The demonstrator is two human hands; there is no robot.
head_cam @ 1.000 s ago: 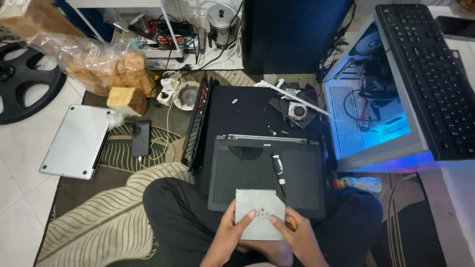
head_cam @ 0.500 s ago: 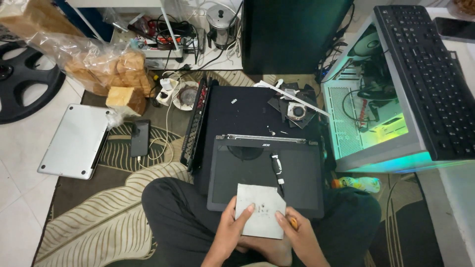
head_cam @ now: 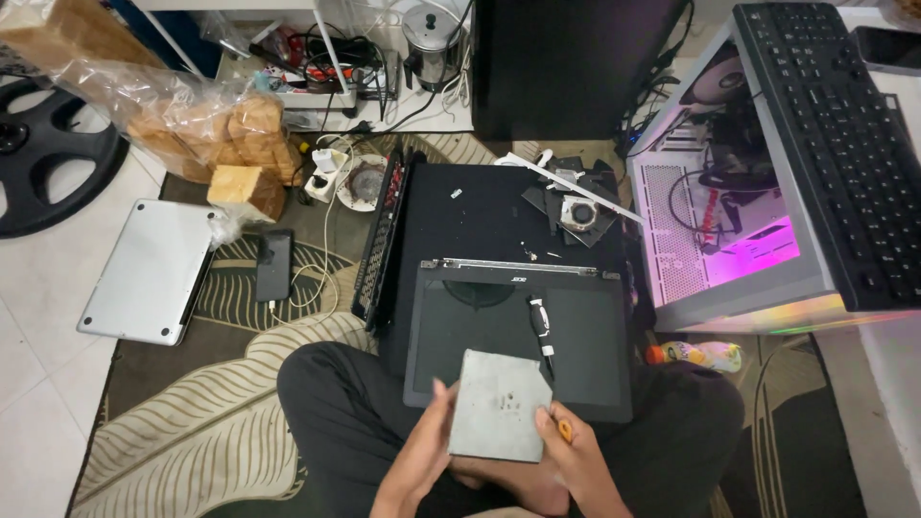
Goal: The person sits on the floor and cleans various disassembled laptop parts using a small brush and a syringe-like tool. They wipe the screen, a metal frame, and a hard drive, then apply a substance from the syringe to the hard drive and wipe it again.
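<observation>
Head view: left hand (head_cam: 429, 449), right hand (head_cam: 568, 451) grip grey plate (head_cam: 501, 405) edges above laptop (head_cam: 518, 326)

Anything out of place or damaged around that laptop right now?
Yes: a screwdriver lies loose on the laptop, and a removed fan with small parts sits scattered on the black mat. Both hands hold a grey plate.

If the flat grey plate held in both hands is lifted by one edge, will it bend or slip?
The flat grey plate probably stays stiff: it looks straight across while gripped only at its sides. It seems light, pinched by fingertips. Its smooth face may slip somewhat.
</observation>
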